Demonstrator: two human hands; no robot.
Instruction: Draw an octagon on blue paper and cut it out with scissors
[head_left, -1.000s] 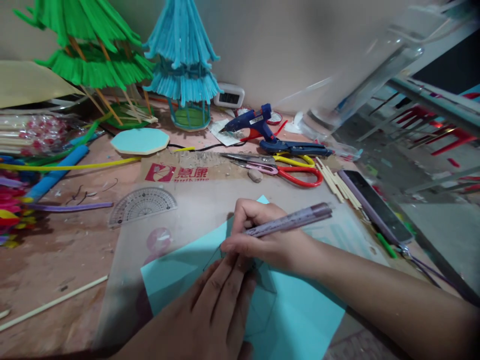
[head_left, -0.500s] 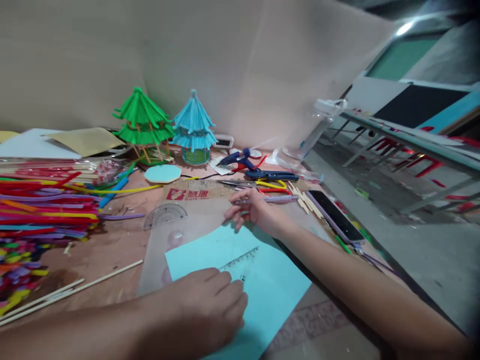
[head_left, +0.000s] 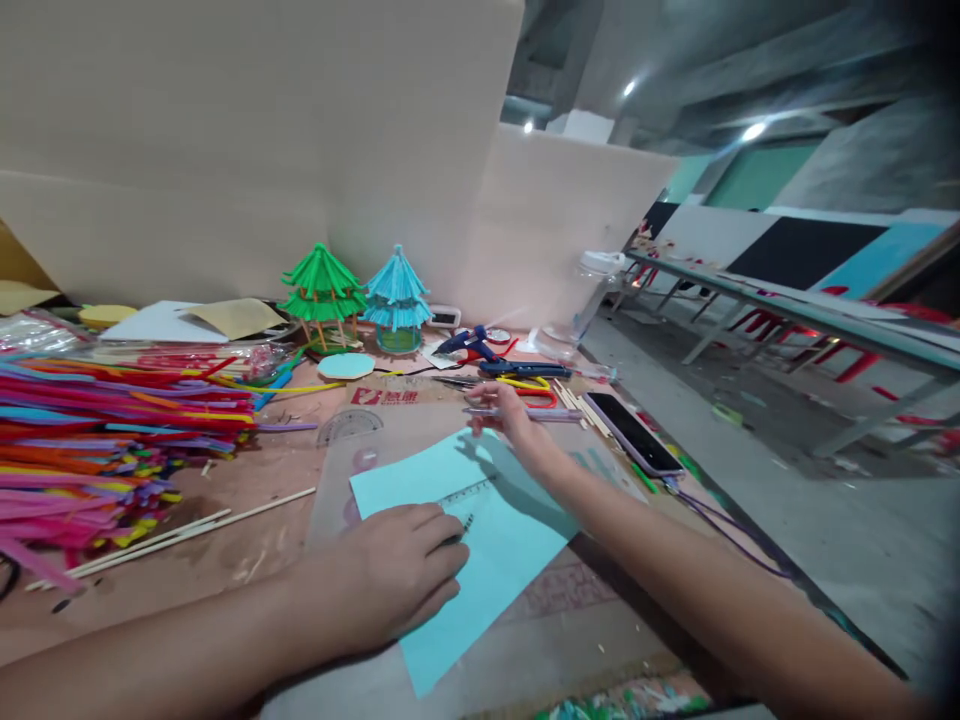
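1. Your left hand (head_left: 405,580) lies low in the middle of the frame. Its fingers are curled down flat, pressing a clear ruler (head_left: 469,495) onto the blue paper (head_left: 495,545).
2. Your right hand (head_left: 510,420) is up near the middle of the frame. Its fingers are pinched shut around a purple pen (head_left: 540,413).
3. The blue paper sits on a clear mat (head_left: 337,480), just below the scissors (head_left: 536,385) and glue gun (head_left: 472,345).
4. The paper looks thin, light and bendy. It may slide or crease, so press it flat near the ruler.
5. The ruler looks stiff and slippery. Hold it down in its middle.
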